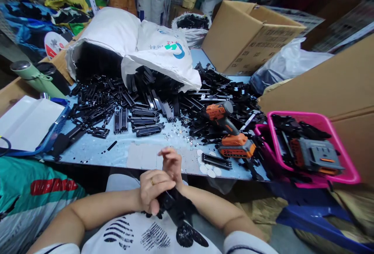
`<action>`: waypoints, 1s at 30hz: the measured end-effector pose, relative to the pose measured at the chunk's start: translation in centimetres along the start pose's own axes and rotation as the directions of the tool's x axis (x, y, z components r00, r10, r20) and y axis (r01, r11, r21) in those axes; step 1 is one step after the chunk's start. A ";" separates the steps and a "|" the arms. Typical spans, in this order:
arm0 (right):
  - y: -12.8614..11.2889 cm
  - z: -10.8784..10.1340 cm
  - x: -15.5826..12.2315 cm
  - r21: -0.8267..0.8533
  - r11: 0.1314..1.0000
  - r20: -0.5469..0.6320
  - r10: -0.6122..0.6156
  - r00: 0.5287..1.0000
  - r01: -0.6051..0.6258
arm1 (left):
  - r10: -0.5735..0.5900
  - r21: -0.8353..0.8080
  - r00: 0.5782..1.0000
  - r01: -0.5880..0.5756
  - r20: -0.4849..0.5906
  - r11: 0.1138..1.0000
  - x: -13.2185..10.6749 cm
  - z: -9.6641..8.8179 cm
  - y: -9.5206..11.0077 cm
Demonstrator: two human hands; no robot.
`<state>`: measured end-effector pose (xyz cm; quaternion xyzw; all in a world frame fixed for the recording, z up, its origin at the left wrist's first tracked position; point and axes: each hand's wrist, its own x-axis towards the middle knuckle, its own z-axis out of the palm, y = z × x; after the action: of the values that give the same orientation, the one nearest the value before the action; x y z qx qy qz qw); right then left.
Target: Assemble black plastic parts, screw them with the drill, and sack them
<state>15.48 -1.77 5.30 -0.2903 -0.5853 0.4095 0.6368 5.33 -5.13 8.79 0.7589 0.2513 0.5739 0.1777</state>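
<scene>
My left hand (153, 187), with a ring on one finger, closes over the upper end of a long black plastic part (179, 207). The part hangs down in front of the shirt, its lower end flaring into rounded lobes. Just behind and above, my right hand (172, 163) is raised with its fingers loosely curled and apart. The left hand covers part of its palm and the grip on the black part. Ahead on the blue table (96, 150) lie stacked black plastic strips (147, 121). A black slotted strip (216, 161) rests by white discs (210, 171) near the edge.
An orange cordless drill (224, 123) stands right of the middle. Beyond it a pink basket (344, 156) holds black parts and a grey-orange battery pack. White sacks (169, 47) spill black parts at the back. A cardboard box (233, 36), blue tray (62, 123) and green flask (30, 74) flank them.
</scene>
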 end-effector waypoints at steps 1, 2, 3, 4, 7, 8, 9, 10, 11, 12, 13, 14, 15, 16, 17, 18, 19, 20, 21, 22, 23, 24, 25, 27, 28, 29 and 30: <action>1.5 0.3 0.9 -0.062 0.998 -0.016 -0.011 1.000 0.010 | 0.040 0.125 0.999 -0.042 0.018 0.991 -0.7 0.0 -1.3; 2.9 0.2 2.3 -0.140 0.989 0.023 -0.033 0.999 0.036 | 0.068 0.256 0.996 -0.079 0.049 0.963 -1.3 -0.1 -2.8; 4.1 -0.3 4.1 -0.242 0.968 0.111 -0.043 0.993 0.069 | 0.080 0.380 0.993 -0.106 0.084 0.919 -1.9 -0.5 -4.5; 5.2 -1.1 6.0 -0.377 0.921 0.209 -0.015 0.978 0.094 | 0.065 0.482 0.990 -0.119 0.127 0.868 -2.4 -0.9 -6.3; 6.1 -5.0 11.1 -0.723 0.678 0.399 0.256 0.880 0.131 | -0.123 0.642 0.938 -0.124 0.326 0.757 -3.1 -2.3 -11.2; 5.6 -6.5 11.9 -0.801 0.577 0.427 0.361 0.829 0.161 | -0.194 0.673 0.910 -0.115 0.366 0.731 -3.0 -2.7 -12.5; 4.8 -8.2 12.1 -0.854 0.474 0.444 0.445 0.778 0.216 | -0.254 0.700 0.888 -0.099 0.382 0.707 -2.8 -3.0 -13.5; 3.8 -10.0 11.7 -0.881 0.374 0.456 0.503 0.735 0.290 | -0.304 0.725 0.875 -0.074 0.376 0.684 -2.5 -3.3 -14.3; 2.7 -11.8 10.9 -0.897 0.270 0.441 0.540 0.717 0.349 | -0.343 0.745 0.870 -0.043 0.356 0.665 -2.2 -3.6 -14.9; 1.5 -13.8 9.6 -0.907 0.176 0.410 0.575 0.708 0.381 | -0.372 0.760 0.870 -0.004 0.323 0.650 -1.9 -4.1 -15.3; 0.5 -15.9 8.2 -0.910 0.111 0.380 0.615 0.692 0.401 | -0.398 0.774 0.875 0.043 0.277 0.632 -1.6 -4.7 -15.4; -0.3 -17.9 6.6 -0.917 0.048 0.329 0.650 0.685 0.395 | -0.425 0.792 0.880 0.102 0.210 0.602 -1.4 -5.7 -15.4; -0.9 -19.8 5.2 -0.926 -0.011 0.269 0.681 0.681 0.376 | -0.458 0.816 0.881 0.175 0.119 0.551 -1.4 -7.0 -15.3; -1.2 -21.6 3.9 -0.930 -0.060 0.216 0.707 0.673 0.362 | -0.495 0.844 0.869 0.258 0.009 0.470 -1.5 -8.7 -15.1; -1.3 -22.9 2.8 -0.935 -0.092 0.176 0.719 0.673 0.343 | -0.529 0.866 0.843 0.336 -0.101 0.370 -1.8 -10.5 -14.9; -1.2 -23.9 2.2 -0.938 -0.109 0.151 0.724 0.673 0.328 | -0.564 0.884 0.804 0.388 -0.188 0.259 -2.2 -12.6 -14.6; -0.9 -24.5 1.8 -0.942 -0.108 0.144 0.725 0.674 0.317 | -0.605 0.900 0.765 0.399 -0.222 0.175 -2.7 -14.7 -14.4; -0.7 -24.6 1.8 -0.947 -0.088 0.151 0.725 0.672 0.308 | -0.653 0.918 0.729 0.375 -0.205 0.130 -3.2 -16.8 -14.3; -0.4 -24.3 2.1 -0.954 -0.052 0.166 0.726 0.668 0.294 | -0.696 0.934 0.696 0.342 -0.178 0.104 -3.8 -18.6 -14.2; -0.1 -23.6 2.5 -0.965 -0.007 0.175 0.724 0.667 0.261 | -0.736 0.945 0.662 0.313 -0.142 0.100 -4.4 -20.2 -14.2; 0.1 -22.6 3.1 -0.979 0.046 0.171 0.719 0.674 0.200 | -0.765 0.951 0.637 0.287 -0.099 0.116 -4.9 -21.4 -14.2; 0.3 -21.3 3.7 -0.987 0.117 0.159 0.712 0.684 0.108 | -0.778 0.952 0.626 0.271 -0.063 0.142 -5.3 -22.2 -14.3; 0.6 -19.9 4.3 -0.977 0.212 0.147 0.703 0.696 -0.008 | -0.774 0.947 0.632 0.269 -0.038 0.174 -5.5 -22.7 -14.3; 1.2 -16.8 5.4 -0.851 0.448 0.135 0.690 0.711 -0.273 | -0.724 0.917 0.688 0.310 -0.035 0.250 -5.4 -22.5 -14.2; 1.6 -15.4 5.8 -0.730 0.560 0.151 0.691 0.707 -0.391 | -0.692 0.890 0.719 0.352 -0.061 0.288 -5.0 -21.9 -13.9; 2.0 -14.0 6.2 -0.595 0.635 0.169 0.698 0.696 -0.492 | -0.668 0.853 0.739 0.404 -0.090 0.331 -4.5 -21.0 -13.5; 2.3 -12.8 6.5 -0.458 0.682 0.188 0.701 0.688 -0.570 | -0.662 0.803 0.742 0.457 -0.107 0.383 -3.9 -19.7 -12.9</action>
<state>27.55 6.37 4.76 -0.5132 -0.6126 0.5365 0.2712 -16.77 2.69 3.99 0.6844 0.6962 0.2133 0.0370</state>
